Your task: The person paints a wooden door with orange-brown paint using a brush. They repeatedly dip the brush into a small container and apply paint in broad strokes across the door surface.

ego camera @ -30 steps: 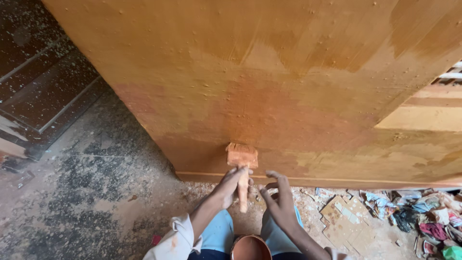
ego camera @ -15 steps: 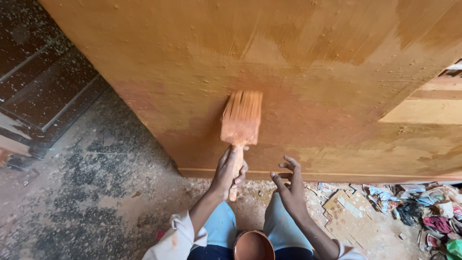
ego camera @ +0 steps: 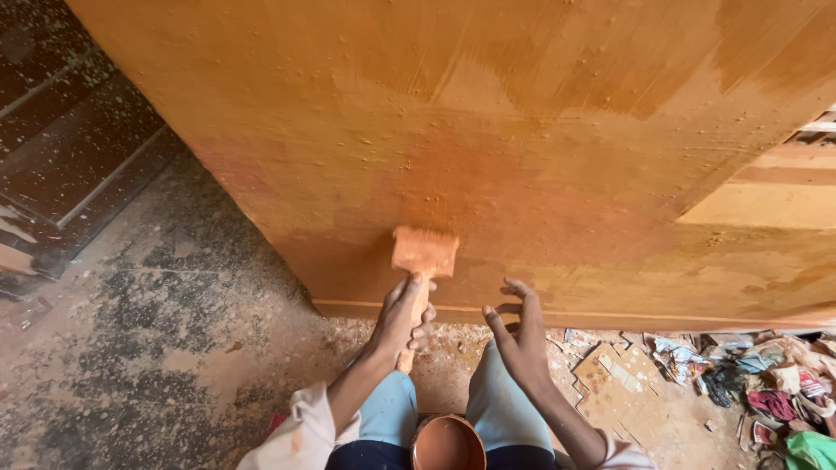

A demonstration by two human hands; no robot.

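Gripping the pale wooden handle of a wide flat paintbrush (ego camera: pixel 423 261), the left hand (ego camera: pixel 402 318) has its fingers wrapped tight round the shaft; the handle's end sticks out below the fist. Bristle head, stained orange-brown, is pressed flat against the lower part of a large upright wooden panel (ego camera: pixel 488 130) coated in orange-brown stain. Coating uneven: darker, wet-looking patch around and above the brush, lighter streaks toward the upper right.

Right hand (ego camera: pixel 518 335) holds nothing. Fingers spread and slightly curled, hovering just in front of the panel's bottom edge, near the brush but apart from it; contact with the panel cannot be told.

Person is low to the floor, knees in light blue trousers (ego camera: pixel 492 409) either side of a small round bowl holding orange-brown stain (ego camera: pixel 448 444), which sits close to the body, below both hands.

Concrete floor (ego camera: pixel 174 331) is dusty and speckled. Dark wooden boards (ego camera: pixel 70 157) lie at left. Heap of crumpled coloured rags and scraps (ego camera: pixel 766 392) lies at lower right along the panel's foot.
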